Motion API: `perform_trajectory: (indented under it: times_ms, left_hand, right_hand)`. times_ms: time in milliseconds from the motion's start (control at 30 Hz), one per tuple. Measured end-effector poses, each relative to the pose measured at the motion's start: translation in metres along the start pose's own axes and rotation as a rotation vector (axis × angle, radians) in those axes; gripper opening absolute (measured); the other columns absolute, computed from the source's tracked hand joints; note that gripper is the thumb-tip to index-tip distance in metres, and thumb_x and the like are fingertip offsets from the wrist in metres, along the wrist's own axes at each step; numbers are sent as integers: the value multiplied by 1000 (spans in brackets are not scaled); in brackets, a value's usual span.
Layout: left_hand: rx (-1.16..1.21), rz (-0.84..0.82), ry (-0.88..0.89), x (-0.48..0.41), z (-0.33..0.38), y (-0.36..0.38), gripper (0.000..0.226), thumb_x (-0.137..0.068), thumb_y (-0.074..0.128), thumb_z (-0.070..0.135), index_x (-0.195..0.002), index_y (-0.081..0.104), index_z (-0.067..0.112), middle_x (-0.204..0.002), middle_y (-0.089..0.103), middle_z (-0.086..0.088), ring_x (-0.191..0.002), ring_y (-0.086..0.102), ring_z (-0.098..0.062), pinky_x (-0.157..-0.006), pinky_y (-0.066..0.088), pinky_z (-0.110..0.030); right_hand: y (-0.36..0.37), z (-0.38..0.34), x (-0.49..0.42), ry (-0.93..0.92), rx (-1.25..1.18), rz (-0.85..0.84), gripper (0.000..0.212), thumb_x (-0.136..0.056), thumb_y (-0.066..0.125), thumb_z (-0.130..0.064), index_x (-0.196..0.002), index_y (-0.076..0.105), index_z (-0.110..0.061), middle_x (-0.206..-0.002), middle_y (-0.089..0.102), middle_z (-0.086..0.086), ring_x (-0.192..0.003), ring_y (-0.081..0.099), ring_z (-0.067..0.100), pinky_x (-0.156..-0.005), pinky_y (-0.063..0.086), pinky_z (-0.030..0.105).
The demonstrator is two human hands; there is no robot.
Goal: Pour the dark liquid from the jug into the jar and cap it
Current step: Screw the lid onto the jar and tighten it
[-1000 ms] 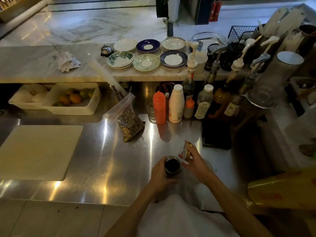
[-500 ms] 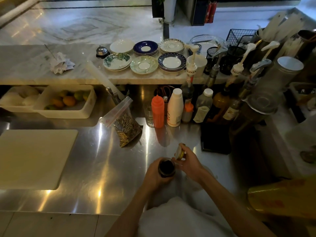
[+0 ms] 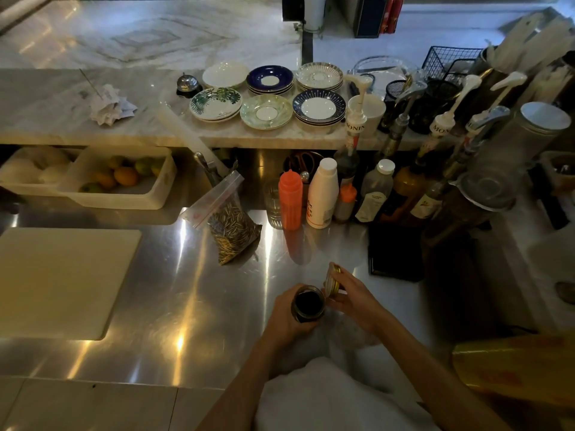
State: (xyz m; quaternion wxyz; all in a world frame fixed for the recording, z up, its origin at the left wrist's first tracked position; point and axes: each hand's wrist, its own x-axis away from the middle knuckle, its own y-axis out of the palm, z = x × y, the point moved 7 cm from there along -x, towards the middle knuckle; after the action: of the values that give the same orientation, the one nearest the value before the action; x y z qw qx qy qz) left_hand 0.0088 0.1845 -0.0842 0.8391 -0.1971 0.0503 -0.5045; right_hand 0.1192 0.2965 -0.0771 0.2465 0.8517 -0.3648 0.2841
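Note:
A small glass jar (image 3: 308,304) full of dark liquid stands open-mouthed above the steel counter (image 3: 193,306), near its front edge. My left hand (image 3: 287,315) wraps around its left side and holds it upright. My right hand (image 3: 350,298) holds a gold metal lid (image 3: 331,280) tilted on edge, just right of and slightly above the jar's mouth. The lid's lower rim is close to the jar's rim; contact is unclear. No jug is clearly visible.
A bag of seeds (image 3: 231,228), an orange squeeze bottle (image 3: 290,199), a white bottle (image 3: 322,194) and syrup bottles stand behind the jar. A black tray (image 3: 395,250) lies to the right, a cutting board (image 3: 59,281) to the left. Saucers (image 3: 267,112) fill the marble shelf.
My right hand has brought the lid down and leftward, closer to the jar's mouth. The jar stays in my left hand.

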Motion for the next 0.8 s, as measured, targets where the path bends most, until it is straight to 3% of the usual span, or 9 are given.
perform_trajectory:
  times_ms: [167,300,433,600,800]
  left_hand:
    - [-31,-46,3,-10,4,1,54,-67,89,28,-114,61,27,-110,69,9,-106,65,-6,-93,47,-13]
    - [-27,-72,-35,-13,3,6,57,-67,89,24,-116,61,23,-113,69,5,-107,63,-4,-95,47,-16]
    - [0,-163,-142,-18,-2,10,68,-64,88,6,-123,56,19,-119,67,-9,-111,64,-27,-92,52,-30]
    - [-111,-172,-136,-24,5,9,69,-71,85,29,-132,53,21,-131,62,-7,-121,58,-21,-106,44,-35]
    - [-99,-168,-154,-24,0,7,70,-68,87,28,-129,54,20,-127,64,-7,-118,61,-22,-104,49,-38]
  right_hand:
    - [-6,-11,4,-28,84,-3,52,-94,60,-29,-143,43,-26,-125,59,12,-114,61,30,-100,49,49]
    - [5,-45,17,-326,716,-29,69,-88,70,-27,-147,36,-32,-132,47,2,-121,51,18,-101,46,30]
    - [31,-51,22,-415,1133,-120,83,-80,76,-32,-149,30,-32,-142,38,0,-130,41,17,-106,41,28]
    - [38,-53,20,-430,1256,-123,84,-79,78,-24,-148,30,-26,-146,34,-1,-132,41,18,-107,42,30]
    - [47,-54,17,-510,1331,-125,75,-78,77,-27,-142,39,-23,-141,40,0,-123,48,17,-101,44,26]
